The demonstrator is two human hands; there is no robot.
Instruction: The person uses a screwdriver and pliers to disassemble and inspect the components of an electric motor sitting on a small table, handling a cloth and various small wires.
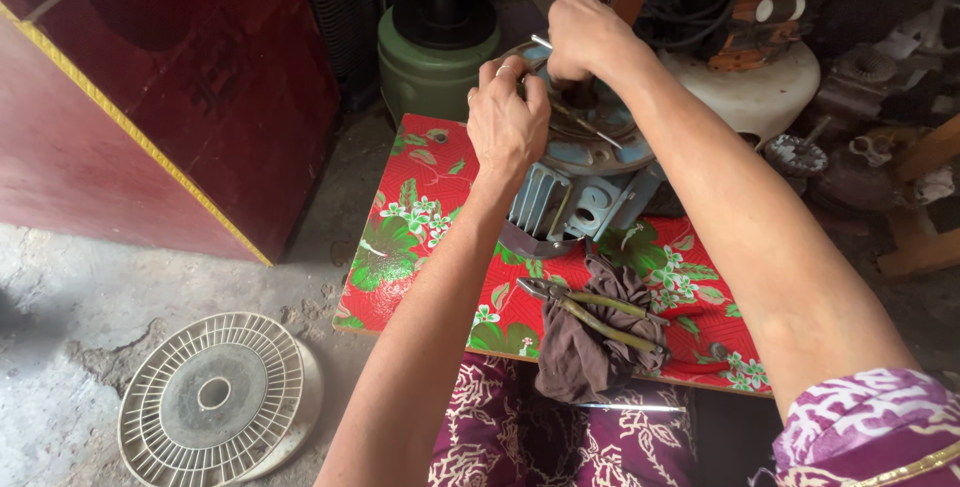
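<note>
Blue-grey electric motor (575,187) stands on end on a low table with a red floral cover (425,192), directly beneath both hands. Its round end plate faces up, and thin metal rods (590,127) lie across that plate, just under the knuckles. Left of the left hand rises a dark red cabinet (180,77), with a green cylindrical machine (432,62) just beyond the fingers. Down by the left elbow, on the concrete floor, lies a white round fan grille (213,394). Nearer the body than the motor, between the two forearms, a crumpled brown rag (580,352) sits on the table edge, with green-handled pliers (595,312) resting on it. The left hand (507,122) is curled nearly closed, fingertips pinching something small at the plate's rim; what it is cannot be told. The right hand (585,37) is closed in a fist over the motor's top, gripping a slim metal tool (541,43).
</note>
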